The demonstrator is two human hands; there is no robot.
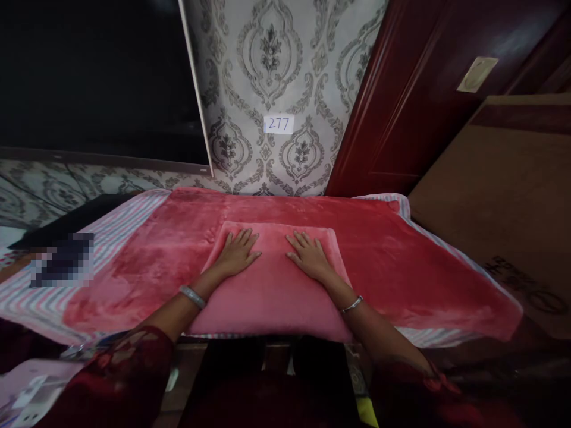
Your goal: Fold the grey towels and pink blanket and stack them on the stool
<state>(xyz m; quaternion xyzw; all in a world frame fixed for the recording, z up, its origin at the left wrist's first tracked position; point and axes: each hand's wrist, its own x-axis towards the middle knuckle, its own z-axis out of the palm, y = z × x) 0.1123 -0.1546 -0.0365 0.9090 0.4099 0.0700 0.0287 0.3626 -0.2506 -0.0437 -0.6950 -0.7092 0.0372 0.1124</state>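
Note:
A pink folded cloth (276, 291) lies in front of me on a larger red plush blanket (401, 261). My left hand (236, 252) rests flat on the upper left part of the pink cloth, fingers spread. Opposite it, my right hand (308, 254) lies flat on the upper right part, its fingers also apart. Neither hand grips anything. The near edge of the pink cloth hangs over the front edge of the surface. What lies inside or under its folds is hidden.
Under the blanket is a striped cloth (129, 223). A large dark screen (98, 83) stands at the back left, and a cardboard box (504, 196) at the right. A paper label (279, 124) reading 277 is on the patterned wall. One blurred-out patch covers something at far left.

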